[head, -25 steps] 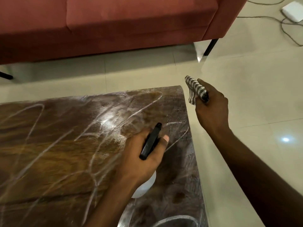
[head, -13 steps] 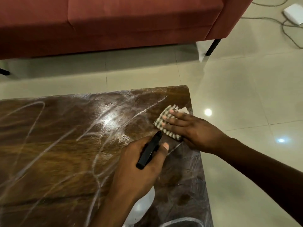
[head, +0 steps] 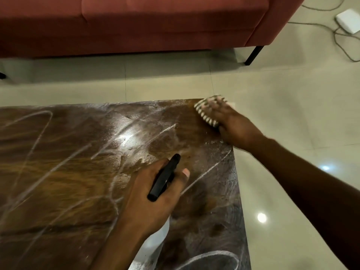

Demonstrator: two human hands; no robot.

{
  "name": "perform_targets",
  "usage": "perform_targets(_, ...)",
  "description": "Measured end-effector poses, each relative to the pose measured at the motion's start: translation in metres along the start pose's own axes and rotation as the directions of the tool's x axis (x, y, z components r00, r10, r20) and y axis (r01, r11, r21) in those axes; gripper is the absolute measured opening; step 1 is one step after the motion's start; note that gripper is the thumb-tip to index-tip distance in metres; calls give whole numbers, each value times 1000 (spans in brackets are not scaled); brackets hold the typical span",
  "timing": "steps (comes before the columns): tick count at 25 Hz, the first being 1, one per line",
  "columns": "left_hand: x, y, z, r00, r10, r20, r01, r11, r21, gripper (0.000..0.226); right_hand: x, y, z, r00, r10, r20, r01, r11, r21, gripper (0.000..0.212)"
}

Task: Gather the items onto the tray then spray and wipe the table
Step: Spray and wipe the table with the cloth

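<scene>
Streaked with wet spray marks, the dark glossy wooden counter (head: 78, 172) is being wiped at its far right corner by the right hand (head: 231, 123), its grip pressing flat on the striped cloth (head: 204, 114), while the left hand (head: 153, 193) is gripping the white spray bottle's black trigger head (head: 164, 177); overlapping firm strokes from the corner inward would probably be clearing the streaks best.

I am seeing a dark brown wood-grain table (head: 64, 172) streaked with whitish swirls and smears. The cloth (head: 206, 115) is showing a black-and-white check, blurred. The spray bottle (head: 153, 244) is showing a white body and a black trigger top (head: 164, 177). Behind, a sofa (head: 136, 22) is showing dusty red on black legs. The floor (head: 292, 106) is reading as pale beige tile, with a white box (head: 348, 20) and grey cable (head: 339, 41) lying on it.
</scene>
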State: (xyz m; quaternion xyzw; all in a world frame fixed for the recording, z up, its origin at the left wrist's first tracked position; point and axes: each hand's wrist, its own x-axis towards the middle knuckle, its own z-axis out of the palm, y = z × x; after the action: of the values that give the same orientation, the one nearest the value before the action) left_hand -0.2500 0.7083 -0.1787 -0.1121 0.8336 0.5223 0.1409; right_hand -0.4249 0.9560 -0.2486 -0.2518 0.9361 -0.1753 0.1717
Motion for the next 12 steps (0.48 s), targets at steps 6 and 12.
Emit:
perform_targets(6, -27, -14, 25, 994, 5, 107, 1, 999, -54, 56, -40, -14, 13, 995, -45, 94, 39, 997, 66, 81)
perform_targets(12, -64, -26, 66, 971, -135, 198, 176, 963, -204, 48, -17, 13, -6, 996, -16, 84, 12, 998, 55, 82)
